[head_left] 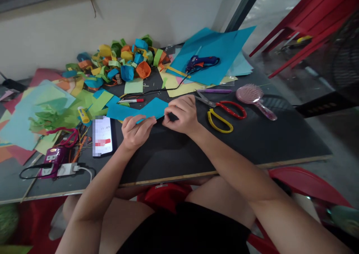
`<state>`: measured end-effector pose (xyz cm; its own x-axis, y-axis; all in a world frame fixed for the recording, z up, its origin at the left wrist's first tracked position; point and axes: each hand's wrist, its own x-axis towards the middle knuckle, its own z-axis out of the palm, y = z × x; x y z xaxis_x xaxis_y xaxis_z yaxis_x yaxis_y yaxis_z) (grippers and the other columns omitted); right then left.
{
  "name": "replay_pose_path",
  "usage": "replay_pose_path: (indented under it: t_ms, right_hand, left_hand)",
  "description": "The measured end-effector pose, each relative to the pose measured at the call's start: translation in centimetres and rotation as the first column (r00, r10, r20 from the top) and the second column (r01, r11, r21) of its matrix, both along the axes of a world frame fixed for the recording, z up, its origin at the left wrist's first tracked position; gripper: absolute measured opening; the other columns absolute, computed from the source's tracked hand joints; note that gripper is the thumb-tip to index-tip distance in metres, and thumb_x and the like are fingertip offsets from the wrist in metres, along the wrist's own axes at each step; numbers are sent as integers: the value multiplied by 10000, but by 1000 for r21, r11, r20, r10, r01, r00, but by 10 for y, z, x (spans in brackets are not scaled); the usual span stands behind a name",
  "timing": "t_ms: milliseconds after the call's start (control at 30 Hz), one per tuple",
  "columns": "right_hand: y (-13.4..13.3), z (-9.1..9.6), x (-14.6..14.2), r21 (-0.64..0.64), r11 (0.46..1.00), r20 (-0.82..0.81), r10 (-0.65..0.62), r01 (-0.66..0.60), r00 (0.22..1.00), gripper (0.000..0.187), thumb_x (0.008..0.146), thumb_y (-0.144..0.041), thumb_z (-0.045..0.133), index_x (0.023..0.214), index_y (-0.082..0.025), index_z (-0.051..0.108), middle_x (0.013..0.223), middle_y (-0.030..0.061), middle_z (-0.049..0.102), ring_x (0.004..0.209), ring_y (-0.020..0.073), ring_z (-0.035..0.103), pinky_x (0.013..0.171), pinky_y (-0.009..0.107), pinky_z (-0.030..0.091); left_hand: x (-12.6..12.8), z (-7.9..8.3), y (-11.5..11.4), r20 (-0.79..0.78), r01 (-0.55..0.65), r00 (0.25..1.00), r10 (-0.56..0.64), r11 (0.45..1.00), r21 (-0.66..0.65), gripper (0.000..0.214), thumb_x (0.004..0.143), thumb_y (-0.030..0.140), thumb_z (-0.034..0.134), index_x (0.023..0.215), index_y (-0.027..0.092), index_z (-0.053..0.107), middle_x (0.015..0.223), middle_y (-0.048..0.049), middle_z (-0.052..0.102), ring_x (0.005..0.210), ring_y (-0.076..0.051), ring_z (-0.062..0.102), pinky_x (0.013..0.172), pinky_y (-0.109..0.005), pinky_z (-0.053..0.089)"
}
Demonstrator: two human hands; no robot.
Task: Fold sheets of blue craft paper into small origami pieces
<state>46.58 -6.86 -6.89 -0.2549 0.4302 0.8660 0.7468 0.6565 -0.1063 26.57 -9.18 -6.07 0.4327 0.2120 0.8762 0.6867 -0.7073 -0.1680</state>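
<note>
Over the dark table, my left hand (138, 130) has its fingers closed on the near edge of a bent piece of blue paper (153, 108). My right hand (182, 113) is curled in a pinch at the paper's right end; its fingertips hide what lies between them. Just right of that hand lie open scissors (228, 108) with one red and one yellow handle. Behind the paper is a red-and-white marker (131, 101). A phone (102, 136) rests to the left of my left hand.
At the back sits a pile of small folded paper pieces (112, 63). A blue glue gun (202, 62) lies on a large blue sheet (227, 46). A pink hairbrush (254, 97) is at right. Left are a glue stick (83, 114), pink-handled scissors (68, 137) and a purple power socket (53, 160).
</note>
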Motion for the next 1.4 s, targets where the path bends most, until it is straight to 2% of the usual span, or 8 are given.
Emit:
replay_pose_path:
  t_ms: [233,400,500,667,833,967,1133,1400]
  right_hand:
    - [17,-8,28,-53,995,-39,-81,79,996,80,709,-241,576,659,-224,516,730,20,547,752,201,520,785,417,385]
    - [32,-10,52,-69,986,-224,-164,152,961,95,808,-296,527,755,-223,501,778,46,504,824,239,530,832,452,401]
    - [23,-3,41,-25,995,-214,-103,100,971,102,848,-305,499,793,-227,536,789,46,536,823,225,550,807,420,414]
    - [2,2,8,50,998,-36,40,-38,999,72,824,-262,547,786,-242,605,755,16,575,727,175,542,748,378,391]
    - [5,-4,8,-12,1000,-21,16,-17,1000,137,822,-265,532,698,-231,579,728,18,569,721,178,524,758,395,369]
    - [12,-6,22,-38,999,-50,-23,21,998,141,820,-290,539,693,-234,564,727,20,556,732,189,522,790,416,378]
    - [19,-8,35,-44,990,-61,-138,135,989,155,794,-314,561,672,-223,534,706,23,528,742,202,520,793,429,393]
    - [22,-5,35,-52,990,-176,-140,133,974,196,854,-363,521,722,-218,516,760,41,543,800,221,553,822,426,409]
  left_hand:
    - [-9,4,4,115,-31,993,29,999,17,130,809,181,712,933,221,718,712,-6,742,736,-157,663,690,-291,464]
    - [-20,7,11,219,-176,960,177,984,-25,95,857,253,663,903,217,738,687,-23,734,721,-166,673,672,-301,471]
    - [-20,4,10,161,-158,974,160,987,-24,90,858,267,663,854,222,741,667,-22,730,701,-168,668,663,-312,462]
    - [-14,-4,4,115,36,993,-26,995,-90,109,841,219,687,939,243,729,754,-21,757,780,-167,671,697,-306,460]
    - [-6,1,0,1,-38,999,38,999,13,69,814,204,714,868,246,723,730,9,758,721,-164,672,653,-298,461]
    - [-6,8,2,103,19,994,-25,998,59,203,773,137,744,954,219,701,717,3,757,739,-163,668,672,-289,455]
    - [-12,8,4,152,-20,988,14,999,35,153,814,183,715,956,238,708,714,1,756,730,-163,682,676,-300,454]
    - [-15,0,3,138,-62,988,72,995,-79,66,853,261,681,895,240,728,717,-17,756,728,-170,679,678,-321,449]
